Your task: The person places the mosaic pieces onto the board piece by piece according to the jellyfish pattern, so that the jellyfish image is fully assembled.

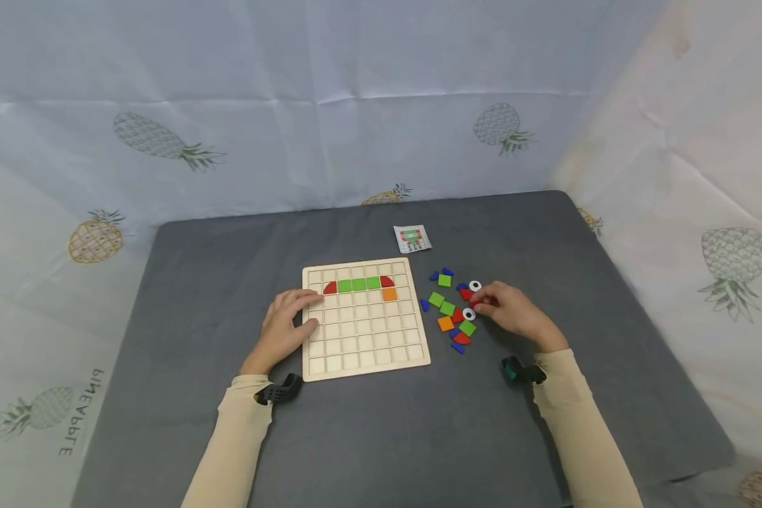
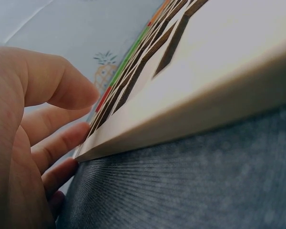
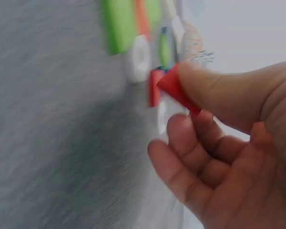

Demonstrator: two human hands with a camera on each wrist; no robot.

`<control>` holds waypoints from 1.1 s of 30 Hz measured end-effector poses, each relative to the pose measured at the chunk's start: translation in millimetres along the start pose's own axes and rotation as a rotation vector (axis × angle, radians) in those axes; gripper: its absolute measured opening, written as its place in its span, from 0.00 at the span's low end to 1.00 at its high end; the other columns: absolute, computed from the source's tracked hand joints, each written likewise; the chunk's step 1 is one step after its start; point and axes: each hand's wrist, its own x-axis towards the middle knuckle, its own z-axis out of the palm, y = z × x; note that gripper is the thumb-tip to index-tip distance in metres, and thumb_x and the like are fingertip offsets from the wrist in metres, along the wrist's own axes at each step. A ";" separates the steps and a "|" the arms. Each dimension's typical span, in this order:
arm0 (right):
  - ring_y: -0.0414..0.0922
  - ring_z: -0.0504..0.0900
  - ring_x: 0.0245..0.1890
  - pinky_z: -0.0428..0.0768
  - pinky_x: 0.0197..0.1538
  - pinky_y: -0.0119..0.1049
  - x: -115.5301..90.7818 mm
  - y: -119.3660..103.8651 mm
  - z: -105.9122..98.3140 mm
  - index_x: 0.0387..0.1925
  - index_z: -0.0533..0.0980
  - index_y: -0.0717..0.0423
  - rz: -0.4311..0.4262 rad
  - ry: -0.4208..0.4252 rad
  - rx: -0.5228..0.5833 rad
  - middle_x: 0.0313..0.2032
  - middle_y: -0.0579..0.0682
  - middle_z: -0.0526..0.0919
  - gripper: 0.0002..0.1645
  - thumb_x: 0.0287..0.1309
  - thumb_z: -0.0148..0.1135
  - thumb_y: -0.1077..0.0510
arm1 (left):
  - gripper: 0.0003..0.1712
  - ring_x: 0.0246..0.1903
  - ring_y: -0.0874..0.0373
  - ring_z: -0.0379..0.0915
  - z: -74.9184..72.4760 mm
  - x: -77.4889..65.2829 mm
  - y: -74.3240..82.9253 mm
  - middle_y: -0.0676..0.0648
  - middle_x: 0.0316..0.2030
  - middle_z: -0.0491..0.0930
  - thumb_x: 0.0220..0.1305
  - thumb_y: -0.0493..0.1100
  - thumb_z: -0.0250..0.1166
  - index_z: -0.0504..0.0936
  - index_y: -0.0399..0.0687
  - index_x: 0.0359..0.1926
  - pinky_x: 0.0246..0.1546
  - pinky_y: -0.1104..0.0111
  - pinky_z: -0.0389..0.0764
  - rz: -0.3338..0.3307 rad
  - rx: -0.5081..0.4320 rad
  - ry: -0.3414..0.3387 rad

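A square wooden grid board [image 1: 366,319] lies on the grey table. One row on it holds a red quarter-round tile [image 1: 330,288], several green square tiles [image 1: 358,284] and another red quarter-round; an orange square tile [image 1: 389,293] sits below the right end. My left hand [image 1: 284,326] rests at the board's left edge, fingertips touching it, fingers relaxed. To the right of the board, my right hand [image 1: 513,311] pinches a red tile [image 3: 178,89] between thumb and fingers, above the loose pieces. The tile's full outline is partly hidden by the thumb.
Loose pieces lie between board and right hand: green squares [image 1: 447,308], an orange square [image 1: 445,324], blue pieces [image 1: 458,348], red pieces [image 1: 461,339] and white rings [image 1: 469,314]. A printed pattern card [image 1: 412,238] lies behind the board. Pineapple-print cloth [image 1: 355,155] hangs around the table.
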 end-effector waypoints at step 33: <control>0.53 0.83 0.44 0.80 0.49 0.42 57.0 -91.8 18.9 0.51 0.80 0.54 -0.154 -0.053 0.276 0.44 0.53 0.86 0.12 0.69 0.62 0.58 | 0.26 0.71 0.46 0.55 -0.5 -1.4 -0.2 0.47 0.67 0.72 0.65 0.42 0.64 0.79 0.53 0.65 0.68 0.40 0.55 -0.022 -0.008 -0.006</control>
